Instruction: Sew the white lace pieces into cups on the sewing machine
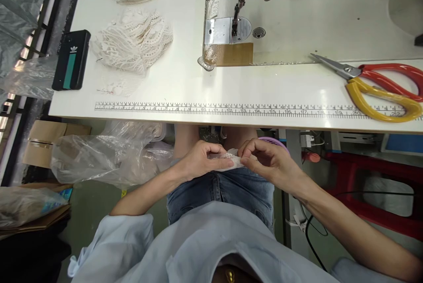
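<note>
From above, a seated person's left hand [201, 159] reaches inward, forearm slanting up from the lower left, thumb and fingers pinching a small piece of white lace [232, 159]; the right hand [271, 162] comes in from the lower right, fingers curled, pinching its other end; the lace is above denim shorts [201, 197], near the table's [185, 89] front edge.

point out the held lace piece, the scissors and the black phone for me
Lace piece [234, 159]: head view, on its exposed middle.
Scissors [347, 69]: head view, on the pivot joining the blades.
Black phone [69, 66]: head view, on the green stripe of its back.
</note>
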A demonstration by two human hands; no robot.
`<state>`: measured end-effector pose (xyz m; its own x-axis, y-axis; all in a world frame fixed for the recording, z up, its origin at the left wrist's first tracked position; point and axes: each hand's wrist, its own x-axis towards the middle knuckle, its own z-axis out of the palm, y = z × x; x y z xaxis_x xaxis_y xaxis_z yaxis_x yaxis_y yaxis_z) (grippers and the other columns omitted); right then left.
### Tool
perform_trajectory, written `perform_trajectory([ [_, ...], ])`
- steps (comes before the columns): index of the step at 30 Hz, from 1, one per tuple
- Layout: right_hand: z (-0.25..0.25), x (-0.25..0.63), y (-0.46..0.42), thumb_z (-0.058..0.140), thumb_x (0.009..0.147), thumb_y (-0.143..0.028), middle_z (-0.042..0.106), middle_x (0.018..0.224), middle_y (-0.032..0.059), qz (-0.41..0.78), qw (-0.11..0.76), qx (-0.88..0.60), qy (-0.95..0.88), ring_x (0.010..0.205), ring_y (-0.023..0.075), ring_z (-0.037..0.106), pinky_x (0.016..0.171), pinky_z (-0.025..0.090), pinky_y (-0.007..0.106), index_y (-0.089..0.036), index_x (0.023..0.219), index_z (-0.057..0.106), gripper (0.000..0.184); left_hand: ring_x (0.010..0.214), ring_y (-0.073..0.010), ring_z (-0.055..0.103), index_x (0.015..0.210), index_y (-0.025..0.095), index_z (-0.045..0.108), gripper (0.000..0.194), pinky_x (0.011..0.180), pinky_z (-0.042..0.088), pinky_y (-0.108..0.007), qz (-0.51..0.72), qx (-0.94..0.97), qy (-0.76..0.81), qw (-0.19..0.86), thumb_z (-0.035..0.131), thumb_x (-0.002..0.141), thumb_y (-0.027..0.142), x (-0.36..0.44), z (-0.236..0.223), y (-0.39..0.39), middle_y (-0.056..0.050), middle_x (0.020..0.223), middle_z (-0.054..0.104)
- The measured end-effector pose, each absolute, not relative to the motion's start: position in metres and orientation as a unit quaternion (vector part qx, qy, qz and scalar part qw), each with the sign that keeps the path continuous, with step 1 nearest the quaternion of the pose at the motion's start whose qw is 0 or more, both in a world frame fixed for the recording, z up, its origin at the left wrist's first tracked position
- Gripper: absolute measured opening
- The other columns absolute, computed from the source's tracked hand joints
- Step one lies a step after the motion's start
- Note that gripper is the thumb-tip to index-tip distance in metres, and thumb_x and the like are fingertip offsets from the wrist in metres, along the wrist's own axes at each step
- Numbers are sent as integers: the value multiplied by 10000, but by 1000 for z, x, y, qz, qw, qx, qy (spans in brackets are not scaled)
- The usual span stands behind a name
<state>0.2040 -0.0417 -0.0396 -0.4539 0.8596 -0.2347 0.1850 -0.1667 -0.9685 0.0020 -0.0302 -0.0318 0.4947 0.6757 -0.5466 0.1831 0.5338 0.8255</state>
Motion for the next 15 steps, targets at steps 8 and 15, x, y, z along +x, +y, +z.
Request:
perform_trajectory([
  [8,-35,207,-38,559,849,-369,615,866,42,642,198,-410,-617,774,154,556,680,461,272,-201,952,576,198,601,-77,470,683,113,657,213,575,350,-201,162,479,460,730,705,693,321,2,-33,-29,9,647,551],
  [15,-32,201,-32,538,859,-418,509,625,-13,616,144,-419,-651,556,108,423,495,332,231,-184,752,553,257,605,-81,490,689,118,675,193,580,368,-195,156,497,448,727,723,675,304,-2,-33,-28,11,634,584],
])
